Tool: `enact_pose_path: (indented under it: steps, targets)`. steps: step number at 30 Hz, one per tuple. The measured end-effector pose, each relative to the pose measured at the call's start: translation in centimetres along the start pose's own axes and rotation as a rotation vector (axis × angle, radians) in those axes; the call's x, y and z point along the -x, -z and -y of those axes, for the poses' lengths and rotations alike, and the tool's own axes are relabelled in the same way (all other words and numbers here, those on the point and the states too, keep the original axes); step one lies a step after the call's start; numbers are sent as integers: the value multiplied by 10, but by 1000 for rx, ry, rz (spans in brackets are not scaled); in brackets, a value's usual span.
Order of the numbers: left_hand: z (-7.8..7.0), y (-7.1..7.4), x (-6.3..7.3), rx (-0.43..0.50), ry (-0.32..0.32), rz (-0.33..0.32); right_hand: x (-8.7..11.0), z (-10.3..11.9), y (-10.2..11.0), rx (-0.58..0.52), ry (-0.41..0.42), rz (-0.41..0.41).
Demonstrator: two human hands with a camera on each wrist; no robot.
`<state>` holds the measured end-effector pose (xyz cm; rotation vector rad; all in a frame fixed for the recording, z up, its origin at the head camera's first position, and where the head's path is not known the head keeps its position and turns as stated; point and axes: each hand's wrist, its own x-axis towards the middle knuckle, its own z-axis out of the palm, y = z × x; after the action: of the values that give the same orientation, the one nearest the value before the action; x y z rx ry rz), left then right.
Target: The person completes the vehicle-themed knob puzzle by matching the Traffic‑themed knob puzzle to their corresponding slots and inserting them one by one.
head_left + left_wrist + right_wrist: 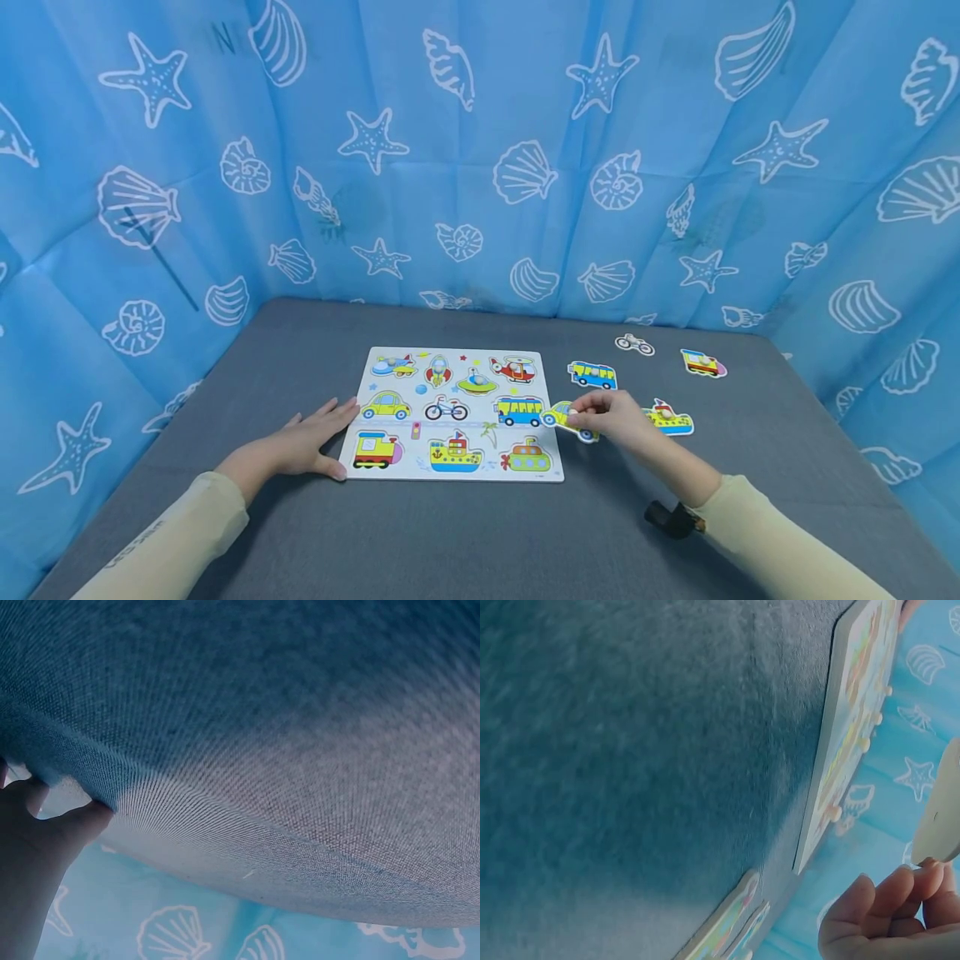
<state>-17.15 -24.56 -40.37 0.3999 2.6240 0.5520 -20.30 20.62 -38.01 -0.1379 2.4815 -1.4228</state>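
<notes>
A white wooden puzzle board (472,462) printed with vehicles lies on the table. My left hand (311,442) rests at its left edge, fingers spread and fairly straight; the left wrist view shows its thumb side. With thumb and fingertips, my right hand (611,414) pinches the small knob of a yellow-green car puzzle piece (557,417). The piece overlaps the board's right edge in the head view. Its pale underside (939,814) faces the right wrist camera. Knobs stand on the board's airplane, rocket, flying saucer and helicopter. The printed car (386,406) lies near my left fingers.
Right of the board lie a bus piece (592,375), a bicycle piece (634,344) and a train piece (702,363). A ship piece (672,421) is partly behind my right hand. Blue curtains (480,125) with shell prints enclose the grey table (465,533).
</notes>
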Motion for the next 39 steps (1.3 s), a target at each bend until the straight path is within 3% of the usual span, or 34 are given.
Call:
enact_pose_path:
  steps: [9, 39]
  targets:
    - [0, 0, -1, -4, 12, 2, 1, 8, -11, -19, 38, 57]
    - [3, -3, -5, -12, 34, 16, -25, 30, -65, -45, 23, 61]
